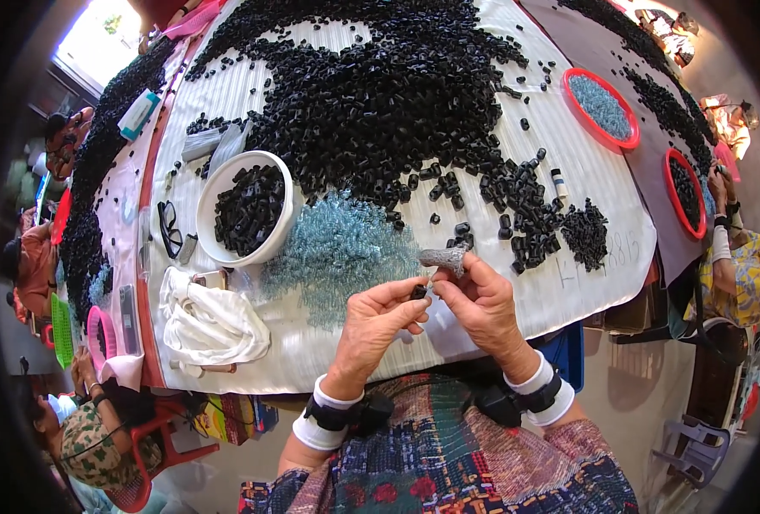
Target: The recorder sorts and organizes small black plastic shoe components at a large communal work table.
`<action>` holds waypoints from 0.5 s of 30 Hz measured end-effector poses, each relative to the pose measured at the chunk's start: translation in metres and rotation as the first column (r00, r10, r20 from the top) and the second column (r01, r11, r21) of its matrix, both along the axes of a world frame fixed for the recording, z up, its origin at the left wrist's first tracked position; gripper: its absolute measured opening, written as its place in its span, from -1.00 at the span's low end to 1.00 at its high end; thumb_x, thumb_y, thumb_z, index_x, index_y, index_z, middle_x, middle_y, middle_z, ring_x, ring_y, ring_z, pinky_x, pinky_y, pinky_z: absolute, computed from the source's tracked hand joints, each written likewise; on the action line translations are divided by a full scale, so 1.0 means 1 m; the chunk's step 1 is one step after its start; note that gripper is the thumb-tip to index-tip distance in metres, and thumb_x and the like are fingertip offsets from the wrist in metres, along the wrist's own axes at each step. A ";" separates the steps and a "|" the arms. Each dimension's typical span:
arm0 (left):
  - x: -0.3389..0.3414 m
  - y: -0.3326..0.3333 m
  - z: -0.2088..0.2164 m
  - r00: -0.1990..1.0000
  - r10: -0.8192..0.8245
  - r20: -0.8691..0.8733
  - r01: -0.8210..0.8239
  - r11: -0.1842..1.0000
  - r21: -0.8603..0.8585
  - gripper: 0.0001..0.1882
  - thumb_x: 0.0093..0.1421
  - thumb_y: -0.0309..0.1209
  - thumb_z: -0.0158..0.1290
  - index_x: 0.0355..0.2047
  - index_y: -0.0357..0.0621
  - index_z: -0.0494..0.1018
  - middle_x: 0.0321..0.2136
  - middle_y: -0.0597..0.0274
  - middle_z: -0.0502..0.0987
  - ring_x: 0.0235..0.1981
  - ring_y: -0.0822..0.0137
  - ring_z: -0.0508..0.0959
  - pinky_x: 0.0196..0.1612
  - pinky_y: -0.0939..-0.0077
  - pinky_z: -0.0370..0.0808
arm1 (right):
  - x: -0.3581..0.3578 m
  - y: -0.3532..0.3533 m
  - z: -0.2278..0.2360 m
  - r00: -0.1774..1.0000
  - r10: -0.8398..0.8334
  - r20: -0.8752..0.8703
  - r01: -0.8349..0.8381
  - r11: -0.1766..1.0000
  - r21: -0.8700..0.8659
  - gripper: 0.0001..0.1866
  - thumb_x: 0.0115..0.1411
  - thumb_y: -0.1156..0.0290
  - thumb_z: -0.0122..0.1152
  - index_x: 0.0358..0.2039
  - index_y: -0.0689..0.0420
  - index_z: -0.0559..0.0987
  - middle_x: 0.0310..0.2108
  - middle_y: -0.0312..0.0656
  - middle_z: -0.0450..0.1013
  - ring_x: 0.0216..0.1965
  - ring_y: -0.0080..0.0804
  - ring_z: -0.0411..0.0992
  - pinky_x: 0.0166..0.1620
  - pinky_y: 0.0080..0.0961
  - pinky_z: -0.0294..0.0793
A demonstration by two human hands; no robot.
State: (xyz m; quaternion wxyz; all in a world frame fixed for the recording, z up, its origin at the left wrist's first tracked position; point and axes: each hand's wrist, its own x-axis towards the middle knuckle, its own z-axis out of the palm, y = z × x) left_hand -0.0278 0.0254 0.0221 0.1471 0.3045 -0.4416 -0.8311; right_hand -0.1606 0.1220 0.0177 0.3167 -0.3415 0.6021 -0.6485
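My left hand [378,319] pinches a small black plastic piece [418,292] between thumb and fingertips. Close against it, my right hand [481,301] grips a short grey, rough-looking cylinder [442,258] in its curled fingers. Its thumb and fingertip meet at a tiny pale piece, too small to name, beside the black one. Just beyond both hands spreads a heap of clear bluish plastic pieces [333,248]. Behind that lies a large heap of black plastic pieces [380,103]. A white bowl [290,210] of larger black pieces stands to the left.
Eyeglasses [170,230] and a bunched white cloth [213,319] lie at the left. On the right are a small dark pile [584,233], a small white bottle [560,182] and a red basin [628,144] of clear pieces. Other people work at tables on both sides.
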 end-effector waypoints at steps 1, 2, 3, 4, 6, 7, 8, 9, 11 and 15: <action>0.000 0.001 0.001 1.000 0.008 -0.007 -0.008 1.000 -0.016 -0.67 0.12 -0.55 0.10 -0.08 -0.34 0.43 -0.44 0.21 0.54 -0.48 0.50 0.52 -0.45 0.69 0.49 | -0.001 0.000 0.000 1.000 0.000 -0.001 0.000 1.000 0.001 -0.75 0.09 0.61 0.15 -0.18 0.25 0.46 -0.41 -0.29 0.45 -0.38 -0.65 0.42 -0.31 -0.71 0.44; -0.001 0.002 0.000 1.000 0.008 -0.008 -0.008 1.000 -0.015 -0.67 0.12 -0.55 0.10 -0.08 -0.34 0.43 -0.44 0.21 0.54 -0.48 0.50 0.52 -0.45 0.69 0.49 | -0.002 0.000 0.000 0.992 0.000 -0.126 -0.002 1.000 -0.019 -0.76 0.07 0.63 0.14 -0.20 0.25 0.46 -0.43 -0.25 0.43 -0.41 -0.59 0.42 -0.34 -0.68 0.43; 0.000 0.003 0.000 1.000 0.001 -0.013 -0.002 0.999 -0.054 -0.68 0.11 -0.56 0.09 -0.09 -0.35 0.44 -0.43 0.22 0.54 -0.48 0.51 0.52 -0.43 0.69 0.49 | -0.003 -0.001 0.000 0.969 0.001 -0.247 -0.011 0.999 -0.040 -0.77 0.05 0.65 0.14 -0.23 0.25 0.47 -0.45 -0.21 0.41 -0.44 -0.53 0.43 -0.37 -0.65 0.43; 0.002 0.003 -0.002 1.000 -0.006 -0.018 0.004 0.996 -0.092 -0.69 0.11 -0.58 0.09 -0.10 -0.35 0.44 -0.41 0.22 0.55 -0.47 0.51 0.52 -0.41 0.69 0.49 | -0.004 -0.001 0.004 0.969 0.005 -0.246 -0.015 0.999 -0.039 -0.77 0.05 0.65 0.14 -0.23 0.25 0.47 -0.45 -0.21 0.41 -0.44 -0.53 0.43 -0.37 -0.65 0.43; 0.004 0.003 -0.007 1.000 -0.014 -0.009 0.012 0.989 -0.150 -0.67 0.11 -0.56 0.09 -0.08 -0.32 0.44 -0.38 0.23 0.55 -0.44 0.53 0.52 -0.41 0.70 0.49 | -0.006 0.000 0.014 0.852 0.081 -0.517 -0.093 0.996 0.003 -0.78 0.00 0.68 0.14 -0.28 0.26 0.46 -0.50 -0.14 0.35 -0.51 -0.38 0.41 -0.44 -0.56 0.41; 0.005 0.003 -0.008 1.000 -0.026 0.000 0.025 0.978 -0.209 -0.66 0.11 -0.55 0.10 -0.06 -0.28 0.44 -0.35 0.23 0.55 -0.41 0.55 0.52 -0.40 0.72 0.49 | -0.005 0.000 0.013 0.852 0.085 -0.516 -0.096 0.995 0.005 -0.78 0.00 0.68 0.14 -0.28 0.26 0.46 -0.50 -0.14 0.35 -0.51 -0.38 0.41 -0.44 -0.56 0.41; 0.005 0.004 -0.006 1.000 -0.022 0.000 0.022 0.978 -0.207 -0.66 0.11 -0.55 0.10 -0.06 -0.28 0.44 -0.35 0.23 0.55 -0.41 0.55 0.52 -0.40 0.72 0.49 | -0.004 0.000 0.011 0.834 0.074 -0.547 -0.087 0.996 0.003 -0.79 0.00 0.68 0.14 -0.31 0.25 0.45 -0.51 -0.13 0.33 -0.53 -0.34 0.39 -0.47 -0.53 0.39; 0.003 0.006 -0.002 1.000 -0.003 0.008 0.005 0.984 -0.176 -0.67 0.11 -0.55 0.10 -0.08 -0.30 0.44 -0.34 0.21 0.55 -0.40 0.53 0.53 -0.40 0.71 0.50 | -0.004 0.001 0.010 0.813 0.062 -0.579 -0.076 0.997 0.000 -0.81 -0.01 0.68 0.14 -0.33 0.25 0.45 -0.52 -0.12 0.31 -0.55 -0.30 0.37 -0.49 -0.49 0.38; 0.002 0.006 0.000 1.000 0.016 0.015 -0.014 0.990 -0.143 -0.68 0.11 -0.56 0.10 -0.09 -0.32 0.44 -0.33 0.20 0.54 -0.38 0.51 0.54 -0.40 0.70 0.50 | -0.004 -0.001 0.010 0.823 0.061 -0.565 -0.074 0.997 0.000 -0.81 -0.01 0.68 0.15 -0.33 0.25 0.44 -0.52 -0.12 0.31 -0.54 -0.29 0.38 -0.50 -0.47 0.37; 0.006 0.003 -0.003 0.999 0.038 0.010 -0.037 0.995 -0.091 -0.75 0.11 -0.55 0.10 -0.18 -0.37 0.44 -0.35 0.16 0.56 -0.37 0.44 0.58 -0.42 0.68 0.51 | -0.002 -0.003 0.013 0.842 0.075 -0.535 -0.077 0.997 0.019 -0.81 -0.02 0.68 0.16 -0.34 0.25 0.44 -0.52 -0.09 0.32 -0.54 -0.24 0.38 -0.50 -0.45 0.37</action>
